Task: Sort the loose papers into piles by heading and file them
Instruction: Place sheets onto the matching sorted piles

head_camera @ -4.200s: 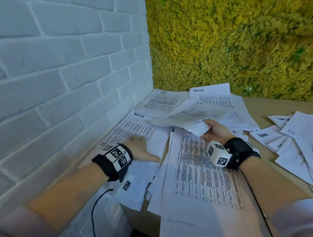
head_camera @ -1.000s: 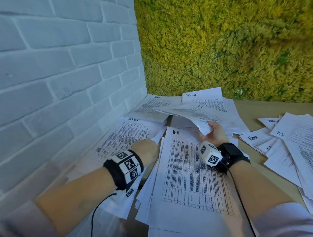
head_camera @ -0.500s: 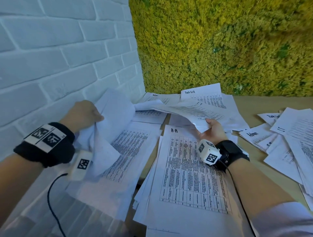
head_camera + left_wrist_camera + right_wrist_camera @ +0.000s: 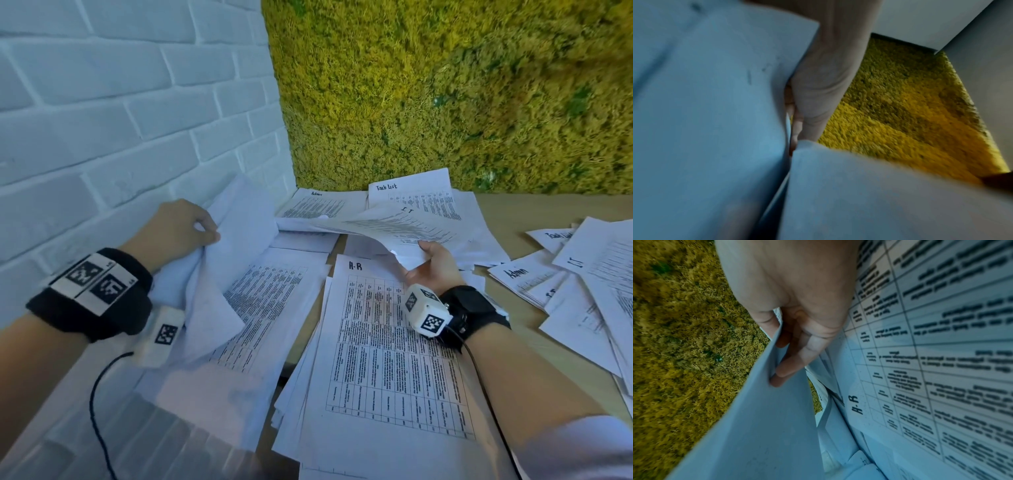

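— Moss-covered wall at the far side, white brick wall on the left, and a tan counter buried in printed sheets. What is each hand doing?

— The right hand pinches the near corner of a sheet headed "I T", held lifted above the counter at centre. In the right wrist view its fingers curl under the paper with the thumb on top. The left hand grips a crumpled bunch of papers, raised against the brick, fingers closed around it.

— Why hold them up like that?

— My guess: the left is peeling a bunch off the left-hand stack so the headings underneath can be read, while the right keeps its sheet clear of the piles until a home is chosen.

— How do the papers look?

— Thin white pages, dense tables in small print, handwritten headings at the top. The "H-R" pile lies near centre, directly under the right wrist. An "Admin" sheet and a "Task List" sheet lie at the far edge by the moss. The unsorted heap sprawls on the right, mixing several headings.

— Filing close?

— Not by the look of it; sorting seems well short of done, and no folder is in view.
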Demonstrator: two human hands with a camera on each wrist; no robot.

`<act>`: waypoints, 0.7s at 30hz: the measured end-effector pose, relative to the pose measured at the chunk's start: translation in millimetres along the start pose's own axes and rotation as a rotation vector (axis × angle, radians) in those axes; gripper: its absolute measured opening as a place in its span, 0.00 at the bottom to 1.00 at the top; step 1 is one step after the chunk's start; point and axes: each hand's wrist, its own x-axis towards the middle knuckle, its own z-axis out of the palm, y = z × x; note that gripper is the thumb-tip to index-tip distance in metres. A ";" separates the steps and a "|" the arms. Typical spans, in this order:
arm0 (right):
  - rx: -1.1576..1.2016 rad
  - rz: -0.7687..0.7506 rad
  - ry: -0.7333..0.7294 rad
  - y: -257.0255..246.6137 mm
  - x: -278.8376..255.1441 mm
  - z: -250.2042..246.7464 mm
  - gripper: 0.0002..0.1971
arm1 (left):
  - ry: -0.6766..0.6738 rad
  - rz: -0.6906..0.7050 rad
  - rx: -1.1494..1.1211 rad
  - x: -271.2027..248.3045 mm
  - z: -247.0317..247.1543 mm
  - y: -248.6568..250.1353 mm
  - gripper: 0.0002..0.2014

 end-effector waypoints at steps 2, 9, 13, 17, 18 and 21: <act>-0.008 -0.001 -0.006 0.2 1.0 -0.6 0.13 | -0.028 0.106 -0.069 -13.0 19.9 10.6 0.07; -0.065 0.040 0.022 -1.6 9.9 -4.5 0.14 | -0.334 0.210 0.029 -37.8 109.3 46.0 0.13; -0.081 0.086 0.042 -2.9 14.2 -8.3 0.17 | -0.408 0.109 -0.004 -36.8 114.4 40.3 0.10; -0.144 0.054 0.000 -0.4 12.6 -5.4 0.17 | -0.460 0.106 -0.007 -44.8 111.6 27.9 0.20; -0.194 0.033 -0.016 0.8 10.3 -3.8 0.14 | -0.463 0.115 -0.009 -48.2 114.1 26.8 0.20; -0.379 0.009 -0.005 3.8 4.9 0.2 0.08 | -0.431 0.124 -0.078 -57.8 124.7 24.4 0.20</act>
